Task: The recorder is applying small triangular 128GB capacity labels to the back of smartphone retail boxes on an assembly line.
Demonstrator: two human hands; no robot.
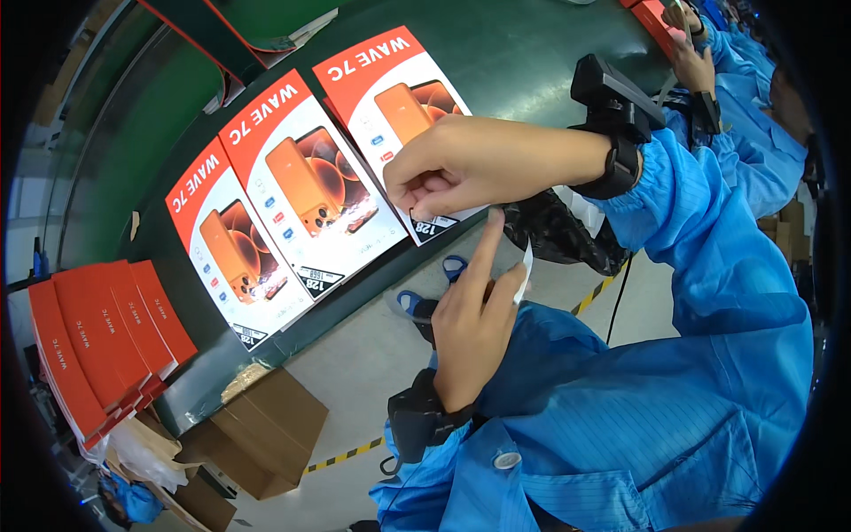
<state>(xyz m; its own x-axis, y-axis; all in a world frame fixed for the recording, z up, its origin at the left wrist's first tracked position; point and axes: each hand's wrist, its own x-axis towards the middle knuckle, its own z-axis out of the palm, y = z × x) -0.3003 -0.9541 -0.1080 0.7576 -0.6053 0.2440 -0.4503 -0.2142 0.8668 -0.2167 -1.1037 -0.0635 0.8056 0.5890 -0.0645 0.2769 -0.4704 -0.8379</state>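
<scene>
Three flat phone boxes, white with red ends and an orange phone picture, lie side by side on the green table: a left box (235, 257), a middle box (301, 186) and a right box (363, 80). My right hand (470, 164) is over the lower part of the right box, fingers curled together against its near edge; what they pinch, if anything, is hidden. Just below, my left hand (470, 337) has its index finger stretched toward the right fingertips. A small white paper slip (526, 273) is held by its other fingers.
Several red boxes (106, 341) stand in a row at the left table end. Below them is an open cardboard box (257, 434). A red-edged stand (213, 35) is at the back. Black plastic (558, 235) hangs at the table edge. A co-worker's hands (691, 62) work at the upper right.
</scene>
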